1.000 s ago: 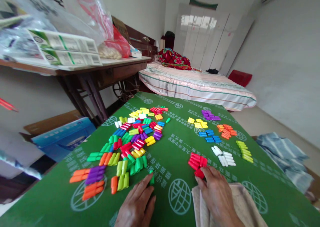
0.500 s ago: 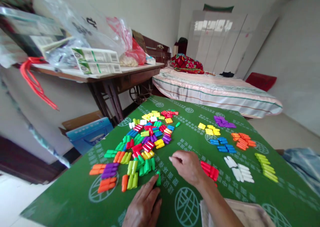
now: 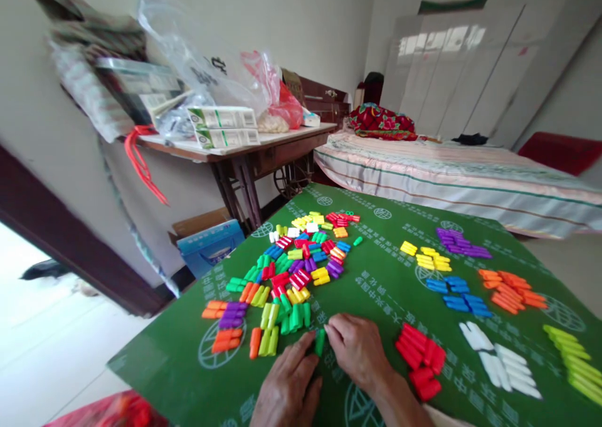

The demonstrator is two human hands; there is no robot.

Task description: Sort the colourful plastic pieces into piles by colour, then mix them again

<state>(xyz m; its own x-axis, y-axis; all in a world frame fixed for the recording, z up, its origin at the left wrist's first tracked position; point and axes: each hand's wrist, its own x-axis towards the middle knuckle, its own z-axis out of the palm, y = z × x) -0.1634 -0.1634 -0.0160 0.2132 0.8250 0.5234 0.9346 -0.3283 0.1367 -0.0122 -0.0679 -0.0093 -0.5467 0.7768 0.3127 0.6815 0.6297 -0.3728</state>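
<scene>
Green piece [image 3: 320, 341] lies between my fingertips, long axis pointing away: left hand [image 3: 286, 389] spread flat, touching it; right hand [image 3: 360, 352] curled, grip unclear.

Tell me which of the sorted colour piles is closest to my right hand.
The red pile, lying just right of your right hand. The white pile, blue pile and the rest sit farther out across the green mat.

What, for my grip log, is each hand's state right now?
Left hand: open, flat, touching a green peg.
Right hand: fingers curled beside that peg; grip cannot be told.
</scene>
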